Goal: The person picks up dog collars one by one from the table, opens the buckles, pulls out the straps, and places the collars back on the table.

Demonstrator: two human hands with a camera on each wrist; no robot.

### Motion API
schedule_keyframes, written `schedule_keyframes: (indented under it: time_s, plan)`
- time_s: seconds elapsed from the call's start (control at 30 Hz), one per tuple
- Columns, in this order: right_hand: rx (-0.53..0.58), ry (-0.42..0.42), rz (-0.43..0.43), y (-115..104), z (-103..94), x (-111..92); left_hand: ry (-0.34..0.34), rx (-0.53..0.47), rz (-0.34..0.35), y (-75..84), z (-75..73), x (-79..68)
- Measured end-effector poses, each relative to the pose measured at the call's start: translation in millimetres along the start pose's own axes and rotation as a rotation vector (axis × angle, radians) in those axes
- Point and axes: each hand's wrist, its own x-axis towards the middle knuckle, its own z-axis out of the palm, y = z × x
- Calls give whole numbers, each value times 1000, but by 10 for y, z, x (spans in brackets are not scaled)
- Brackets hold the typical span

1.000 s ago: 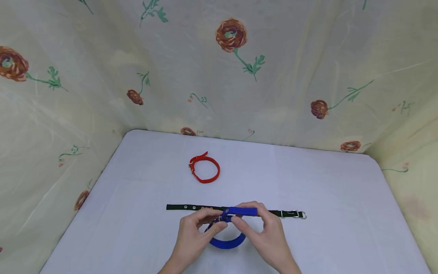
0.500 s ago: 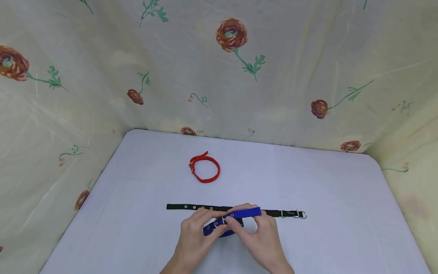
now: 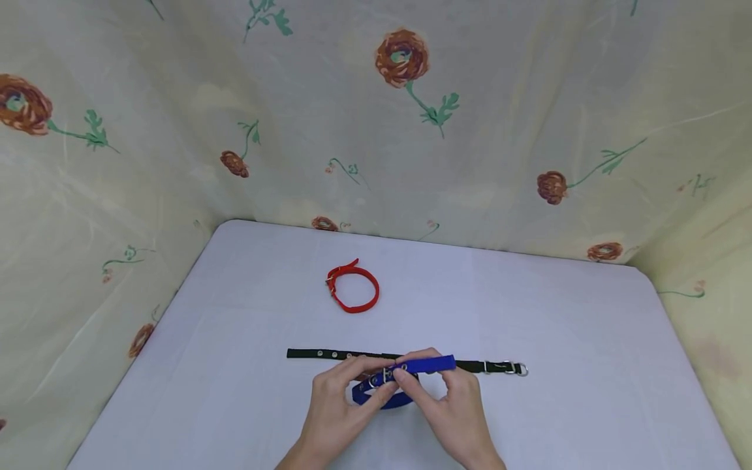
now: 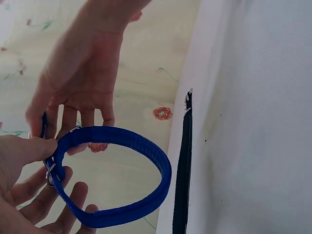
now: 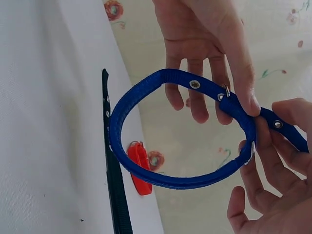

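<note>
Head view: pinching the blue collar [image 3: 431,365] with left hand [image 3: 335,399] and right hand [image 3: 449,399], over the worktop [image 3: 529,307]. Probably light, bendy, kinda grippy, so grab it beside the buckle [image 3: 385,376].

Holds left hand [image 3: 336,399] and right hand [image 3: 457,399] close together at the lower centre of the head view, with wrists [image 3: 302,454] angled inward. Pinches between thumbs [image 3: 414,389] and index fingers [image 3: 365,365] on both sides, with thumb tips nearly meeting. Bends remaining fingers [image 5: 241,204] loosely, spread apart, as visible in both wrist views.
</note>
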Motion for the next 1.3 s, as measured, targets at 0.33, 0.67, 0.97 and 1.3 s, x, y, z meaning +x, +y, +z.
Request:
schedule_keyframes:
  time_s: [0.33,0.67,0.97,1.3]
  plan:
    - [-58,-32,-68,54,-24,14,-59,-104,-112,13,-6,14]
    - [-5,-161,147,7,-81,22,-230,-466,-414,2,-83,37]
    - [-26,-321,185,-7,-141,73,-254,-609,-560,-23,-71,26]
    - [22,-421,200,30,-202,98,-274,-532,-528,-19,-52,25]
